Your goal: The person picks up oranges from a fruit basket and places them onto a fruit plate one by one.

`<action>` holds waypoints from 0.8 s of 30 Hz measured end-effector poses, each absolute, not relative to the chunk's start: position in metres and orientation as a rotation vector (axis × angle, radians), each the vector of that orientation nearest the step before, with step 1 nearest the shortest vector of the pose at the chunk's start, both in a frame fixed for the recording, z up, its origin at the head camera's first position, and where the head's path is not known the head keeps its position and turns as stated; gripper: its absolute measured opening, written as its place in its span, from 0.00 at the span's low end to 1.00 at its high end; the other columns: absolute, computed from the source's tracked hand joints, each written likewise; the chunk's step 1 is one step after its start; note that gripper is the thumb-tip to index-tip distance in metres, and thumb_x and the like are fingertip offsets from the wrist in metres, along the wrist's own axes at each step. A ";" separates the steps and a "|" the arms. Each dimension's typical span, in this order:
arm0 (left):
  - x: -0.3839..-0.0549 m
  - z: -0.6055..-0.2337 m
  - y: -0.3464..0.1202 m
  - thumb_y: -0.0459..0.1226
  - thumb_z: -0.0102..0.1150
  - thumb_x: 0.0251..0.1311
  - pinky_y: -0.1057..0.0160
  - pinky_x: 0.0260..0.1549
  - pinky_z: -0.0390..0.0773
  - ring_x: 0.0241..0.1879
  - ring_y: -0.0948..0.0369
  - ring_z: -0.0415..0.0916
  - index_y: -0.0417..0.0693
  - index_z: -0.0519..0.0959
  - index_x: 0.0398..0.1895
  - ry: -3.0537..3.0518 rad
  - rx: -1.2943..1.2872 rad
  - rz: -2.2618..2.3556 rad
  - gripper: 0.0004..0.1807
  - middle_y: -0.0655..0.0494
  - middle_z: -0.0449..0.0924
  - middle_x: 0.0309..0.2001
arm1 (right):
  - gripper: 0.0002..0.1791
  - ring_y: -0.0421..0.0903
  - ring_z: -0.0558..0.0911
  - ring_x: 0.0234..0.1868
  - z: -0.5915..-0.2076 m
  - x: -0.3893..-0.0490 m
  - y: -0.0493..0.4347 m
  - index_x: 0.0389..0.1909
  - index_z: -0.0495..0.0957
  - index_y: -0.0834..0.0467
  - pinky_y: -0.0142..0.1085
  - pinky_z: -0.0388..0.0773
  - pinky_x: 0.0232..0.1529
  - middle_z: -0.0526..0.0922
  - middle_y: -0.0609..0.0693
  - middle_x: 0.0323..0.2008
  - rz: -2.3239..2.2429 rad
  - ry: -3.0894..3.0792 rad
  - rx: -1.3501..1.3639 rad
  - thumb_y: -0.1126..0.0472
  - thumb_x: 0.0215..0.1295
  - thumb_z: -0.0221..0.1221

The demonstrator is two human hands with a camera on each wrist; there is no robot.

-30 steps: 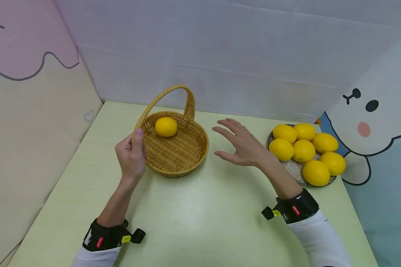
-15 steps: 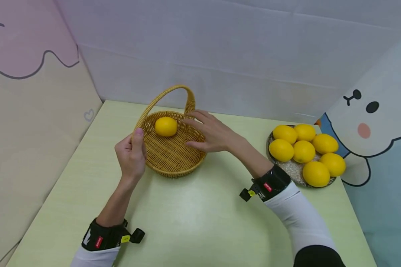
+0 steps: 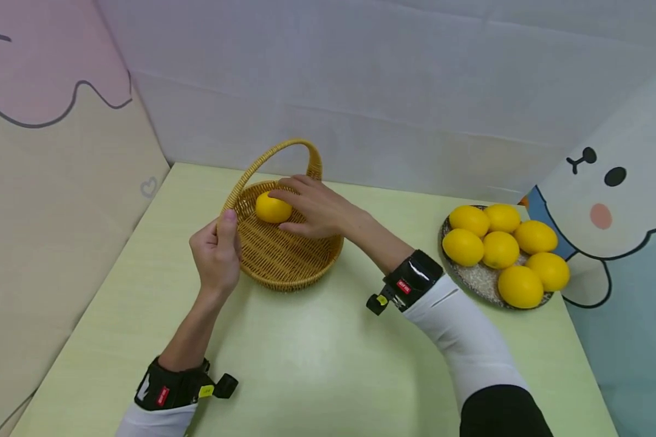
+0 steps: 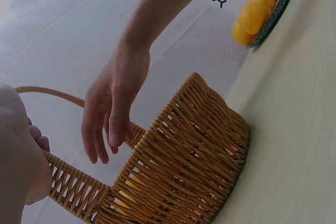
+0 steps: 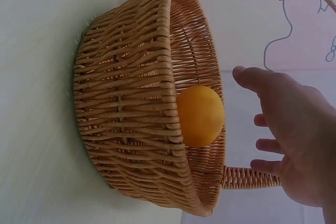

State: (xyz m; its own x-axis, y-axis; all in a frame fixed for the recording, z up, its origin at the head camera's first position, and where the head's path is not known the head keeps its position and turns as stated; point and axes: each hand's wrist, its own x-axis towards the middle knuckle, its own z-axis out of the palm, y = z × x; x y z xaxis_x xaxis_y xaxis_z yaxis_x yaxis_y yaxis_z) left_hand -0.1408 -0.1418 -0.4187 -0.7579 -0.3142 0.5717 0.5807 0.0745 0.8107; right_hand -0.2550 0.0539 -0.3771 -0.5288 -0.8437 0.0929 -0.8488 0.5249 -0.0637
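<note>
A round wicker basket with a tall arched handle stands on the table. My left hand grips the left side of that handle, its fingers curled round the wicker. One lemon lies inside the basket toward the back left. Above the basket my right hand reaches in from the right, fingers spread and hanging just over the lemon. In the right wrist view a gap shows between the right hand and the lemon, and nothing is held there.
A speckled plate holding several lemons sits at the table's right edge. A white cloth wall rises close behind the basket. The pale table top stretches in front of it.
My right hand has moved left, from the space between plate and basket to above the lemon in the basket. The left hand keeps its grip on the handle, and the basket stays put.
</note>
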 end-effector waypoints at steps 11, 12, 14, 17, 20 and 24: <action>-0.139 -0.418 -0.140 0.36 0.50 0.77 0.70 0.03 0.50 0.06 0.68 0.52 0.35 0.58 0.10 -1.689 -0.272 -1.802 0.32 0.65 0.57 0.08 | 0.39 0.54 0.58 0.75 -0.383 -0.267 0.025 0.79 0.62 0.47 0.51 0.66 0.70 0.60 0.53 0.76 -0.088 -2.806 1.488 0.37 0.73 0.55; -0.139 -0.418 -0.140 0.36 0.50 0.77 0.70 0.03 0.50 0.06 0.68 0.52 0.35 0.58 0.10 -1.686 -0.272 -1.804 0.32 0.65 0.57 0.08 | 0.39 0.54 0.58 0.75 -0.384 -0.268 0.023 0.79 0.62 0.47 0.51 0.67 0.70 0.60 0.53 0.77 -0.103 -2.815 1.484 0.37 0.73 0.55; -0.139 -0.418 -0.139 0.36 0.50 0.77 0.70 0.03 0.50 0.06 0.68 0.52 0.36 0.58 0.10 -1.683 -0.276 -1.806 0.32 0.66 0.57 0.08 | 0.39 0.54 0.58 0.75 -0.385 -0.269 0.020 0.80 0.61 0.47 0.50 0.68 0.70 0.59 0.53 0.77 -0.148 -2.828 1.471 0.37 0.73 0.55; -0.139 -0.417 -0.139 0.36 0.51 0.76 0.71 0.03 0.50 0.06 0.68 0.53 0.36 0.58 0.10 -1.677 -0.275 -1.804 0.32 0.66 0.57 0.08 | 0.39 0.53 0.59 0.74 -0.389 -0.272 0.014 0.80 0.61 0.46 0.49 0.68 0.69 0.59 0.52 0.77 -0.162 -2.853 1.454 0.38 0.73 0.56; -0.139 -0.418 -0.139 0.36 0.50 0.77 0.72 0.03 0.51 0.06 0.69 0.53 0.37 0.58 0.09 -1.684 -0.280 -1.795 0.32 0.66 0.58 0.08 | 0.39 0.52 0.58 0.74 -0.393 -0.273 0.009 0.80 0.59 0.45 0.49 0.66 0.71 0.57 0.51 0.78 -0.191 -2.879 1.453 0.40 0.73 0.57; -0.138 -0.418 -0.139 0.36 0.50 0.77 0.73 0.02 0.52 0.06 0.69 0.53 0.36 0.58 0.09 -1.679 -0.287 -1.797 0.32 0.67 0.58 0.08 | 0.40 0.53 0.55 0.76 -0.399 -0.274 0.002 0.81 0.58 0.46 0.51 0.64 0.72 0.55 0.51 0.79 -0.218 -2.890 1.474 0.42 0.73 0.59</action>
State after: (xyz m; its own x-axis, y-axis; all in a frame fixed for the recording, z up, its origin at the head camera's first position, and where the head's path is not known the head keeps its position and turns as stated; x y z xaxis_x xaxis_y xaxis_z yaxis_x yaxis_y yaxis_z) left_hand -0.1383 -0.1392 -0.4179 -0.7625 -0.3076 0.5692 0.5887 0.0351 0.8076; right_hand -0.2743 0.0016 -0.3993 -0.5842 -0.7960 -0.1584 -0.8108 0.5813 0.0689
